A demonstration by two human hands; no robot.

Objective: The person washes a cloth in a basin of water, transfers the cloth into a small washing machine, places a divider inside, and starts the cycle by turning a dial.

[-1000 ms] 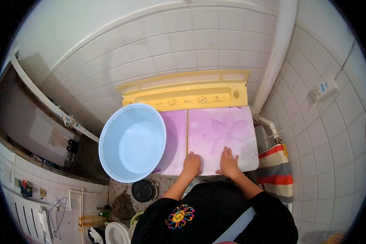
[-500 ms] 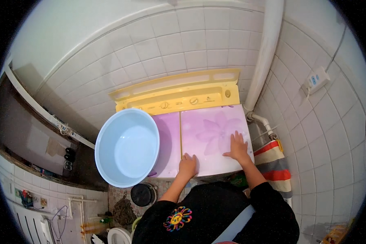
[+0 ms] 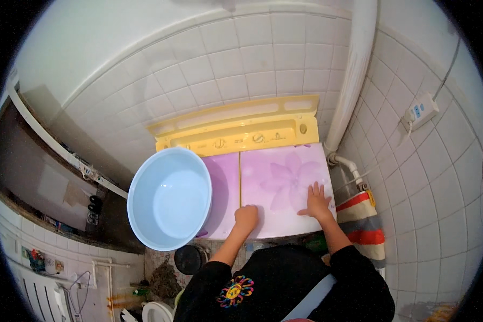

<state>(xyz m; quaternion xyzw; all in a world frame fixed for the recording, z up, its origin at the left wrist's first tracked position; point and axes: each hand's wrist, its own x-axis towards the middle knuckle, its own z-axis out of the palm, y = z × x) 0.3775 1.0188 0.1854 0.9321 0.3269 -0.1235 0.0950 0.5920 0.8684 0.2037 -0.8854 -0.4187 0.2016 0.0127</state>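
Note:
A washing machine with a yellow control panel (image 3: 241,140) and two pink-purple lids stands in front of me. My left hand (image 3: 246,219) is curled into a fist near the front edge of the flower-patterned right lid (image 3: 276,172), close to the seam between the lids. Nothing shows in that fist. My right hand (image 3: 317,203) lies open on the same lid, fingers spread, towards its right side. A light blue basin (image 3: 172,198) covers much of the left lid (image 3: 222,182) and overhangs the machine's left edge. It holds nothing that I can see.
A white pipe (image 3: 354,75) runs down the tiled corner behind the machine. At the right hangs a striped cloth bag (image 3: 362,222), below a power strip (image 3: 421,111) on the wall. A black round-topped bucket (image 3: 189,258) and a mop head (image 3: 163,279) are on the floor at left.
My left hand has closed from loosely spread fingers into a fist. The right hand has slid slightly toward the front right of the lid. The view has shifted a little.

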